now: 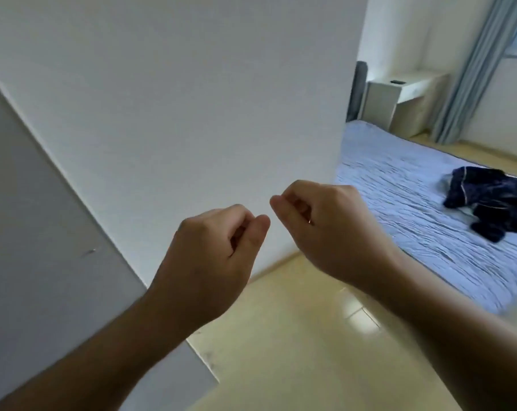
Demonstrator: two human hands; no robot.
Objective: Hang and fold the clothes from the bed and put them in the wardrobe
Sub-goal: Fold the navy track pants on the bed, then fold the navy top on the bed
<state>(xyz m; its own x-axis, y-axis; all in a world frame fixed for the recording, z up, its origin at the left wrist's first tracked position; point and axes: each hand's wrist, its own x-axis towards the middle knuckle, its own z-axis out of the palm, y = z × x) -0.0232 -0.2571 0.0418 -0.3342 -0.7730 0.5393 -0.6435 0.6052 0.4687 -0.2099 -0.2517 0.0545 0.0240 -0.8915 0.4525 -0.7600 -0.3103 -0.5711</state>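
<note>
You are holding your left hand (218,241) and right hand (319,223) up side by side, fingers curling in against the thumbs and gripping nothing. The dark navy clothes (494,203) are lying crumpled on the blue-sheeted bed (399,209), well apart to your right.

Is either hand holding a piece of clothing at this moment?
No: the left hand and right hand show curled fingers with nothing in them, and the dark garment lies on the bed.
</note>
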